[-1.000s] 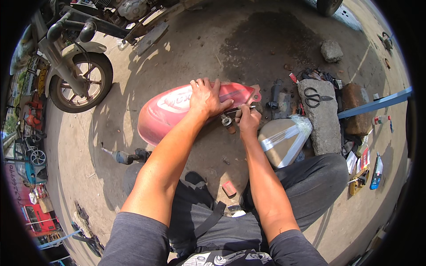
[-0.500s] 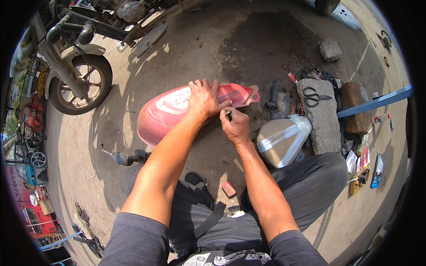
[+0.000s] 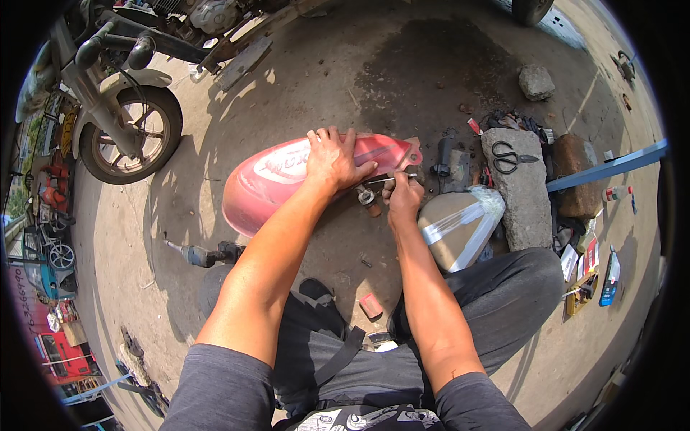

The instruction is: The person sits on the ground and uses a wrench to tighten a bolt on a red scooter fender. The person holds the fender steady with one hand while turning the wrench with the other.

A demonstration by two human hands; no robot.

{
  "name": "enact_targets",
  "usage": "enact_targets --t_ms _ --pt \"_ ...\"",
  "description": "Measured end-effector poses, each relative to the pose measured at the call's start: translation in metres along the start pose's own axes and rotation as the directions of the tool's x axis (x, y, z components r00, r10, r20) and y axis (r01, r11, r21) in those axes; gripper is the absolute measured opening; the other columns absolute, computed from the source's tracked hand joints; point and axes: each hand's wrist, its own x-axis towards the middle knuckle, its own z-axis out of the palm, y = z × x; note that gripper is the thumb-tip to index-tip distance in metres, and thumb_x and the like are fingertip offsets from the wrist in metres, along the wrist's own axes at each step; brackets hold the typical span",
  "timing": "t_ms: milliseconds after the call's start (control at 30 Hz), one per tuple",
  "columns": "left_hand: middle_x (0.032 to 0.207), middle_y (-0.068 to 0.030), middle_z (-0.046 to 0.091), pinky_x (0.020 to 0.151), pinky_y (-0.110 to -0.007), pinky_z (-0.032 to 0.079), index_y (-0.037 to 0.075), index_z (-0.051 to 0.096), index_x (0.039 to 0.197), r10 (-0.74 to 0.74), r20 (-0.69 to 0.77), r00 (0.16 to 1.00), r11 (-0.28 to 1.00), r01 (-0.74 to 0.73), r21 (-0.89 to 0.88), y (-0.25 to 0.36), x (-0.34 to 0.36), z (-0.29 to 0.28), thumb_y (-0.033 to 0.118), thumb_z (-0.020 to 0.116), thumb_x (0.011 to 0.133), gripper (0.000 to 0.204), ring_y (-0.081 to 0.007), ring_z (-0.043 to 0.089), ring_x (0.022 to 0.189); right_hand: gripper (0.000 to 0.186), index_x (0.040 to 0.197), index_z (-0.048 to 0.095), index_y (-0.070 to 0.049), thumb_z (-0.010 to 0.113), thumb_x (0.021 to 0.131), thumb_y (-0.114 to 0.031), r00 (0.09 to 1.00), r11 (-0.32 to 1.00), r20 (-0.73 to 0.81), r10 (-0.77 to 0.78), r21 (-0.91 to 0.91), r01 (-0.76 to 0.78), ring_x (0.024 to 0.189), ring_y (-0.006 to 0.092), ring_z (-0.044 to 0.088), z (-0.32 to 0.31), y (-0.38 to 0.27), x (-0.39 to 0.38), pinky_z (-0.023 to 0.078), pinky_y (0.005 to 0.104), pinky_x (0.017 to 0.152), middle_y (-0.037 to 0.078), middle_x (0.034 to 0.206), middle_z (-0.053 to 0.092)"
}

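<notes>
Head view, against the earlier pictures: right hand shifted a little, now pinching a thin metal tool level against the edge of the red fuel tank; left hand unmoved, spread flat on top of the tank.

Left hand open, fingers splayed, palm pressing down, apparently to steady the tank on the concrete floor. Right hand closed on the slim tool, tip aimed at the small fitting below the tank's edge, near the left thumb. Hands close together, almost touching.

Tank lying on its side just ahead of the knees, narrow end toward the right. Beside the right hand, a grey tank wrapped in clear film, parked within reach. Farther right, a stone block with black scissors resting on top. Left of the knees, a power tool lying on the floor. Upper left, a motorcycle front wheel, well apart from the work.
</notes>
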Motion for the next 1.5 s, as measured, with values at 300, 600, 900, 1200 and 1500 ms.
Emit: enact_targets --t_ms 300,600,900,1200,1500 --pt "0.126 -0.0227 0.060 0.103 -0.050 0.033 0.008 0.057 0.142 -0.006 0.004 1.000 1.000 0.006 0.024 -0.001 0.002 0.006 0.078 0.057 0.085 0.091 -0.0371 0.052 0.117 0.021 0.085 0.064 -0.002 0.065 0.094 -0.021 0.999 0.999 0.042 0.022 -0.035 -0.021 0.050 0.0129 0.056 0.002 -0.004 0.000 0.039 0.0264 0.043 0.004 0.067 0.062" --pt "0.124 -0.0243 0.061 0.103 -0.053 0.036 0.007 0.056 0.141 0.020 -0.039 0.999 1.000 -0.019 0.025 -0.002 0.002 0.012 0.075 0.059 0.085 0.088 -0.0398 0.055 0.116 0.021 0.082 0.067 0.000 0.068 0.093 -0.018 0.624 0.510 0.531 -0.573 -0.365 0.779 0.057 0.0314 0.067 0.017 -0.012 -0.025 0.051 0.0409 0.057 0.016 0.064 0.065" --pt "0.123 -0.0221 0.060 0.101 -0.051 0.033 0.008 0.058 0.141 0.009 -0.022 1.000 0.999 -0.008 0.043 -0.002 0.002 0.010 0.079 0.056 0.084 0.091 -0.0368 0.053 0.116 0.024 0.078 0.066 -0.004 0.064 0.096 -0.020 0.969 0.957 0.102 -0.226 -0.160 0.240 0.050 0.0098 0.055 0.004 -0.010 -0.006 0.044 0.0260 0.047 0.002 0.064 0.062" --pt "0.125 -0.0241 0.060 0.104 -0.050 0.034 0.008 0.055 0.145 -0.003 0.026 1.000 1.000 0.003 0.029 0.000 0.002 0.003 0.078 0.056 0.085 0.092 -0.0376 0.053 0.118 0.026 0.077 0.062 -0.004 0.064 0.095 -0.022 1.000 0.999 0.028 -0.007 -0.033 0.008 0.048 0.0108 0.057 0.001 -0.006 0.000 0.042 0.0260 0.044 0.004 0.065 0.064" --pt "0.124 -0.0249 0.060 0.103 -0.051 0.035 0.007 0.056 0.144 -0.001 0.023 1.000 0.999 0.000 0.032 0.000 0.001 0.001 0.077 0.056 0.086 0.091 -0.0383 0.054 0.117 0.025 0.078 0.062 -0.004 0.064 0.095 -0.022 0.996 0.997 0.040 0.077 0.014 -0.078 0.047 0.0109 0.055 -0.002 -0.007 0.003 0.040 0.0256 0.042 0.003 0.065 0.063"
